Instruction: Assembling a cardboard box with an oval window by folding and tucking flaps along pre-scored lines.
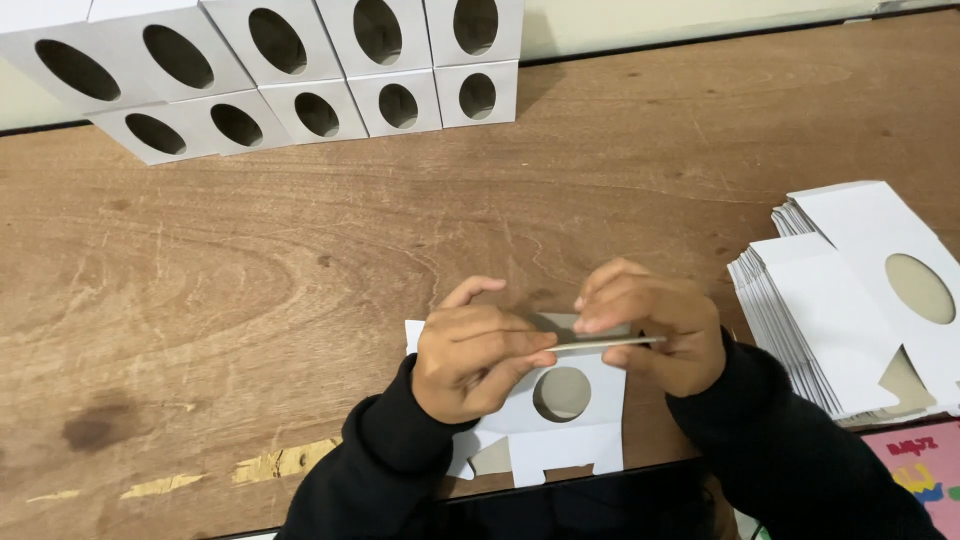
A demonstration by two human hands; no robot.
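While both hands work at the near table edge, one flat white box blank (560, 400) with a single round cut-out lies between them, its upper panel lifted and seen nearly edge-on as a thin pale strip. Left hand (478, 360): thumb and curled fingers pinch the left end of that raised panel; forefinger arched up, clear of the card. Right hand (660, 330): fingers pressed together on top of the panel's right end, thumb underneath, so the edge is gripped from both sides. Lower part of blank rests flat on the wooden table (300, 280), flaps showing below the hole. Both sleeves black.

Right of the hands, touching nothing held: one stack of unfolded blanks (850, 320), many sheets, count not readable; top sheet shows one oval hole. Pink printed sheet (925, 470) at the bottom right corner, partly under the stack.

Far edge of table, upper left: assembled white boxes (300, 70), two tiers, five visible in each, ten counted, every front with one oval opening. Well apart from the hands.
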